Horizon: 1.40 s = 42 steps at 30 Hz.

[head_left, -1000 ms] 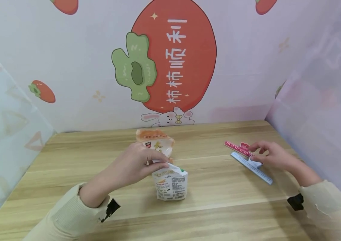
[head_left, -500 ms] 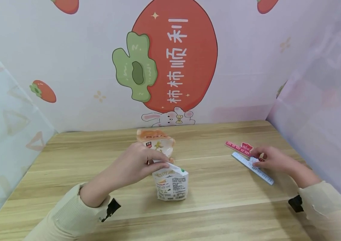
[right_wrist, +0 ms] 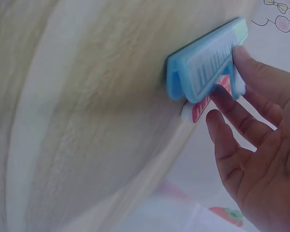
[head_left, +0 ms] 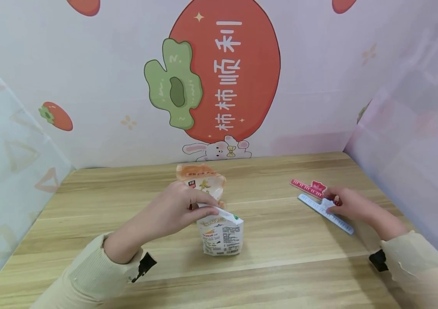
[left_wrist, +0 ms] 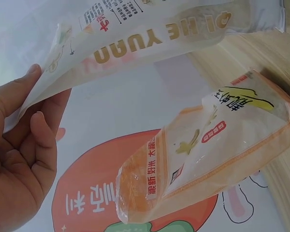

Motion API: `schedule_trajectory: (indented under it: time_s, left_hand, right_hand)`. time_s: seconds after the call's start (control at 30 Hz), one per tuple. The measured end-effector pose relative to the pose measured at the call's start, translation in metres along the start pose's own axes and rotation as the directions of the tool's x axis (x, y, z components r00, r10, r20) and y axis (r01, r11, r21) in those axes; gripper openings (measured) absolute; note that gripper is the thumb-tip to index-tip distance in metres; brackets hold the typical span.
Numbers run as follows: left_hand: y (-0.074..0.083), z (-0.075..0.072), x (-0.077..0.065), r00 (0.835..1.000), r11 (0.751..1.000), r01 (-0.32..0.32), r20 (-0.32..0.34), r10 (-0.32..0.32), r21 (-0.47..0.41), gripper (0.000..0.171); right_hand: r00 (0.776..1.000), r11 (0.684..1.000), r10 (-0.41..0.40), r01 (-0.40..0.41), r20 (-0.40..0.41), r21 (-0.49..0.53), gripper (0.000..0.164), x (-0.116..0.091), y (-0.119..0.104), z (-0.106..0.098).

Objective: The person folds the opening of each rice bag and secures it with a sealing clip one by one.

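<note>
My left hand pinches the folded top edge of a white printed food bag, which stands upright on the table. Thumb and fingers hold that edge in the left wrist view, where the bag stretches off to the right. At the right, my right hand pinches the handle of a long light-blue sealing clip. The right wrist view has the thumb on the handle of the blue clip and fingers behind it. Just beyond lies a red sealing clip, partly hidden by the hand.
Behind the white bag stands an orange-and-white food bag, partly covered by the left hand. The wooden table ends at a printed back wall, with further walls at left and right.
My right hand has come down onto the blue clip and taken its handle between thumb and fingers. The left hand keeps its hold on the white bag.
</note>
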<state>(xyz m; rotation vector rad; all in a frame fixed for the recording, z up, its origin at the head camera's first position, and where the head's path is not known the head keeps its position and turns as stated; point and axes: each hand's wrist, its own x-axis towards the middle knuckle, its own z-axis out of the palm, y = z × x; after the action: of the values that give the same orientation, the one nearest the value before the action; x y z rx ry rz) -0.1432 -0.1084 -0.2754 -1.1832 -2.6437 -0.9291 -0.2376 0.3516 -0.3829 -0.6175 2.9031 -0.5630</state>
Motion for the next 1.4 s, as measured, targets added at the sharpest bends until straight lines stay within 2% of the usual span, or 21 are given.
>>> schedule_trajectory:
  time_s: [0.27,0.53,0.67,0.83,1.07,1.2,1.4]
  left_hand:
    - [0.000,0.000,0.000,0.999,0.999,0.040,0.005,-0.039,-0.016,0.006]
    - [-0.002,0.000,0.001,0.999,0.999,0.044,-0.008,-0.044,-0.015,0.008]
    - [-0.003,0.001,0.000,0.999,0.999,0.044,-0.012,-0.045,-0.018,0.007]
    - [-0.002,0.001,0.000,0.999,0.999,0.051,-0.009,-0.051,-0.019,0.008]
    - [-0.003,0.002,0.000,0.998,0.997,0.067,-0.013,-0.068,-0.023,0.008]
    - [-0.003,0.002,-0.001,0.997,0.997,0.078,-0.011,-0.079,-0.028,0.008]
    - [-0.002,0.002,0.001,0.996,0.996,0.085,-0.009,-0.085,-0.028,0.009]
  right_hand:
    - [1.000,1.000,0.009,-0.009,-0.006,0.021,0.015,0.000,-0.006,-0.002]
    - [1.000,1.000,0.010,-0.010,-0.030,-0.016,0.045,0.000,-0.009,-0.004]
    - [0.998,0.999,0.025,-0.026,-0.061,-0.032,0.039,0.002,-0.011,-0.001]
    - [0.993,1.000,0.025,-0.025,-0.113,0.002,0.034,0.001,-0.014,0.000]
    - [0.991,0.999,0.038,-0.036,-0.126,0.024,0.033,0.002,-0.033,-0.007]
    - [0.992,0.999,0.014,-0.009,-0.125,0.040,0.031,0.003,-0.045,-0.009]
    - [0.991,0.992,-0.032,0.047,-0.129,0.118,0.030,0.001,-0.066,-0.010]
